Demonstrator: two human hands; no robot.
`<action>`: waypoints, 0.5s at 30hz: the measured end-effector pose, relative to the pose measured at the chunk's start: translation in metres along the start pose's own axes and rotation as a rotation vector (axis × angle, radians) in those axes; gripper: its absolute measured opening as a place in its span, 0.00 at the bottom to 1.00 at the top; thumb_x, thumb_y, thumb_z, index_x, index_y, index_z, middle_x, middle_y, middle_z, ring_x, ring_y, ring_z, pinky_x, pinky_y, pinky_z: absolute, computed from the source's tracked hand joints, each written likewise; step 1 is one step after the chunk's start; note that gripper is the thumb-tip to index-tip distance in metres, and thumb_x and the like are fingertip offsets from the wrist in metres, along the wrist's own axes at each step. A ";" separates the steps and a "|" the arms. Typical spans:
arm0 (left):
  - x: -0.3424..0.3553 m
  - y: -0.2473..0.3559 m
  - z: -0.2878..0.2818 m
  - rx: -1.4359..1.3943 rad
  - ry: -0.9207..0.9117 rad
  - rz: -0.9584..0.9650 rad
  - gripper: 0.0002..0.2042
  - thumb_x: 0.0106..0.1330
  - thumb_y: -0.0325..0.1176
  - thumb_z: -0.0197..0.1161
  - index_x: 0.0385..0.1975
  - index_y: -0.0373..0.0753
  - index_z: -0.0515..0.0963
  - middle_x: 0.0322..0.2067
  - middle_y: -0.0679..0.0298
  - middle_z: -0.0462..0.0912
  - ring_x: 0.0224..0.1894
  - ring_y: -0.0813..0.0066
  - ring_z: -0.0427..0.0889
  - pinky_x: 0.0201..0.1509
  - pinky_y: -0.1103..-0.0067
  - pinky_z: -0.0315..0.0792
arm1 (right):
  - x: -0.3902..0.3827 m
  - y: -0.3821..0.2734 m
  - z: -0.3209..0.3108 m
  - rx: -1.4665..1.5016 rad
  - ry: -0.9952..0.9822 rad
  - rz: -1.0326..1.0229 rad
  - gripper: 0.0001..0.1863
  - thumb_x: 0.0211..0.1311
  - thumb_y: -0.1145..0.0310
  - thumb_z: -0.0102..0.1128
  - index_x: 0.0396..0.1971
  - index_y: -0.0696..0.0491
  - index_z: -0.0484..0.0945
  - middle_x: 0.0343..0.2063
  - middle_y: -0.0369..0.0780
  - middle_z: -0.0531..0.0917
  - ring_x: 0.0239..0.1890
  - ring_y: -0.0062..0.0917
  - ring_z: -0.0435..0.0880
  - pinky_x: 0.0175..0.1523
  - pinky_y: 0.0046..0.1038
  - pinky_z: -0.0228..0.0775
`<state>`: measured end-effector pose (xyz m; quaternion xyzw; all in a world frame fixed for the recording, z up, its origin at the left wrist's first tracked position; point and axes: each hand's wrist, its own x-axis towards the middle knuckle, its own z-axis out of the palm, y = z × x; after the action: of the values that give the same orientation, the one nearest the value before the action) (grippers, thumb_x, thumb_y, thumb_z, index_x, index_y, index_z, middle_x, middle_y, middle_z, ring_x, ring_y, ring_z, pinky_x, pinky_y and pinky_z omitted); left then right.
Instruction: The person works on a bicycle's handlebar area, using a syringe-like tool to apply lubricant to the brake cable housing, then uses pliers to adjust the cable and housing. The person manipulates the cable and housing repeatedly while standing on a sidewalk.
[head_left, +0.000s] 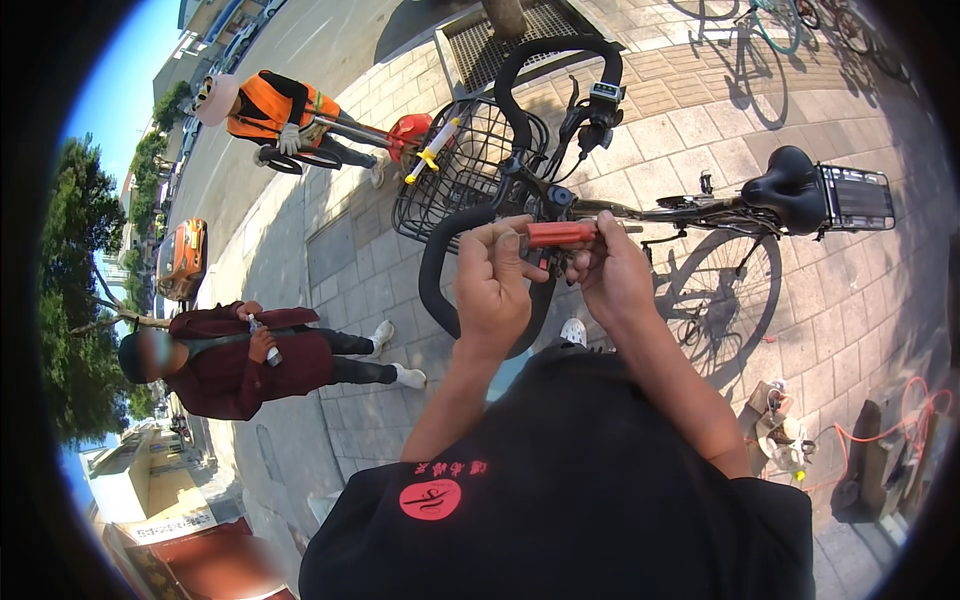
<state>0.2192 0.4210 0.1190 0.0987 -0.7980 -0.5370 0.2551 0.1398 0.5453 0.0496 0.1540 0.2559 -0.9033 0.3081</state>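
My left hand (492, 285) and my right hand (615, 275) are raised in front of me, both closed. Between them lies a red-handled screwdriver (560, 234), held level. The left fingers pinch one end of its handle, while the right fingers close round the other end, where a short grey shaft seems to stick out. Another small red piece shows below the handle by my left thumb; I cannot make out what it is. Just beyond my hands stands a black bicycle with dropped, padded handlebars (437, 285), partly hidden by my fingers.
The bicycle carries a wire basket (445, 200) with a yellow-ended tube, a black saddle (785, 190) and a rear rack (857, 198). A person in an orange vest (270, 108) and another in a maroon coat (245, 360) stand to the left. Orange tubing (880, 437) lies at lower right.
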 end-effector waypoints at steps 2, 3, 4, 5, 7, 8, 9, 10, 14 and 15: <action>0.001 0.004 -0.003 -0.012 -0.065 -0.026 0.11 0.85 0.35 0.53 0.49 0.31 0.70 0.55 0.49 0.85 0.28 0.80 0.87 0.23 0.88 0.73 | 0.000 -0.004 -0.006 -0.019 -0.056 -0.008 0.21 0.85 0.55 0.47 0.40 0.55 0.81 0.28 0.38 0.85 0.22 0.21 0.81 0.30 0.31 0.81; 0.002 0.005 -0.005 -0.019 -0.099 -0.034 0.11 0.85 0.35 0.54 0.49 0.31 0.71 0.55 0.48 0.85 0.28 0.80 0.87 0.22 0.88 0.72 | 0.000 -0.006 -0.009 -0.030 -0.060 0.006 0.20 0.85 0.55 0.47 0.39 0.55 0.81 0.27 0.38 0.85 0.22 0.21 0.81 0.30 0.31 0.80; 0.002 0.007 -0.006 -0.026 -0.135 -0.042 0.11 0.85 0.35 0.54 0.49 0.31 0.71 0.55 0.48 0.85 0.28 0.80 0.87 0.21 0.88 0.72 | 0.000 -0.007 -0.011 -0.039 -0.058 0.019 0.20 0.85 0.55 0.47 0.39 0.55 0.81 0.27 0.37 0.84 0.22 0.21 0.81 0.29 0.31 0.80; 0.002 0.009 -0.007 -0.063 -0.151 -0.056 0.11 0.85 0.35 0.55 0.49 0.31 0.72 0.55 0.48 0.85 0.28 0.80 0.87 0.21 0.88 0.72 | 0.000 -0.007 -0.012 -0.021 -0.055 0.044 0.20 0.85 0.55 0.47 0.39 0.54 0.80 0.26 0.37 0.84 0.22 0.21 0.80 0.30 0.31 0.79; 0.002 0.012 -0.005 -0.141 -0.167 -0.082 0.11 0.84 0.35 0.55 0.50 0.31 0.73 0.56 0.47 0.85 0.28 0.81 0.87 0.21 0.88 0.72 | 0.001 -0.008 -0.014 0.020 -0.036 0.086 0.19 0.85 0.56 0.48 0.38 0.53 0.80 0.25 0.35 0.83 0.21 0.20 0.78 0.30 0.31 0.77; 0.001 0.013 -0.002 -0.168 -0.189 -0.047 0.12 0.85 0.36 0.55 0.51 0.31 0.73 0.57 0.46 0.85 0.28 0.81 0.87 0.21 0.88 0.72 | 0.001 -0.009 -0.014 0.050 -0.041 0.119 0.18 0.85 0.56 0.48 0.38 0.52 0.80 0.24 0.35 0.82 0.21 0.20 0.77 0.30 0.31 0.76; -0.001 0.013 0.002 -0.199 -0.191 -0.011 0.12 0.85 0.37 0.54 0.52 0.31 0.73 0.57 0.46 0.85 0.28 0.81 0.87 0.21 0.88 0.72 | 0.001 -0.010 -0.014 0.080 -0.046 0.150 0.17 0.84 0.56 0.48 0.38 0.52 0.79 0.24 0.34 0.82 0.21 0.19 0.76 0.30 0.31 0.75; -0.001 0.014 0.004 -0.227 -0.217 0.033 0.13 0.85 0.37 0.54 0.52 0.31 0.73 0.57 0.46 0.85 0.27 0.81 0.87 0.21 0.88 0.72 | 0.001 -0.011 -0.013 0.106 -0.038 0.182 0.17 0.84 0.56 0.49 0.38 0.51 0.79 0.24 0.33 0.82 0.21 0.19 0.75 0.30 0.30 0.74; 0.006 0.014 -0.001 -0.386 -0.027 -0.128 0.17 0.86 0.41 0.51 0.55 0.30 0.74 0.56 0.49 0.86 0.23 0.83 0.83 0.21 0.87 0.72 | -0.005 -0.019 -0.010 0.107 -0.049 0.133 0.15 0.84 0.56 0.50 0.38 0.49 0.79 0.24 0.32 0.81 0.20 0.17 0.73 0.30 0.28 0.71; 0.010 0.013 -0.003 -0.389 -0.032 -0.150 0.18 0.87 0.42 0.50 0.55 0.30 0.75 0.53 0.51 0.87 0.22 0.84 0.82 0.22 0.87 0.72 | -0.005 -0.019 -0.007 0.072 -0.017 0.123 0.15 0.83 0.56 0.51 0.38 0.49 0.79 0.24 0.32 0.82 0.20 0.17 0.72 0.30 0.26 0.69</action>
<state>0.2137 0.4197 0.1350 0.0985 -0.6737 -0.6999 0.2159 0.1322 0.5645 0.0528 0.1729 0.2105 -0.8925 0.3595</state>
